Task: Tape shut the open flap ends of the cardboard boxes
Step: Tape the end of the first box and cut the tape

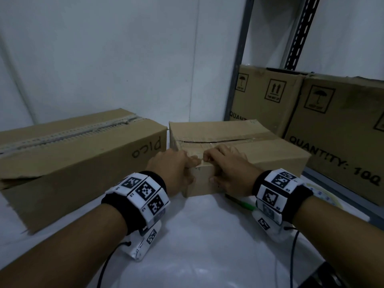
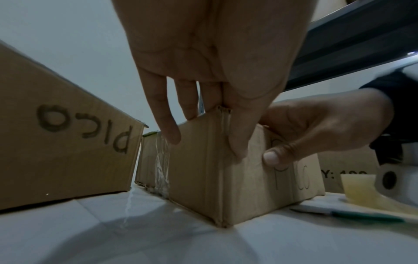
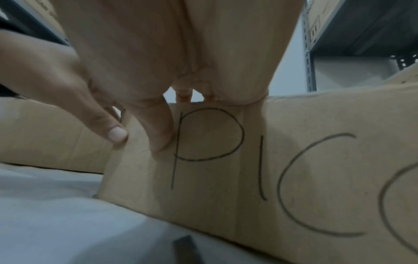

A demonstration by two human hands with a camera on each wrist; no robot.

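Gripping what, head view?
— Left hand and right hand, fingers clamped on the near corner of the small cardboard box, on the table; its seam runs crosswise just beyond.
Left wrist?
— Tape roll lies nearer the right hand.
Right wrist?
— Same clamp, lettered side.

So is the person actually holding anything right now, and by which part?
Yes: the left hand and right hand both hold the small cardboard box by its near top corner, fingers over the top, thumbs on the side face.
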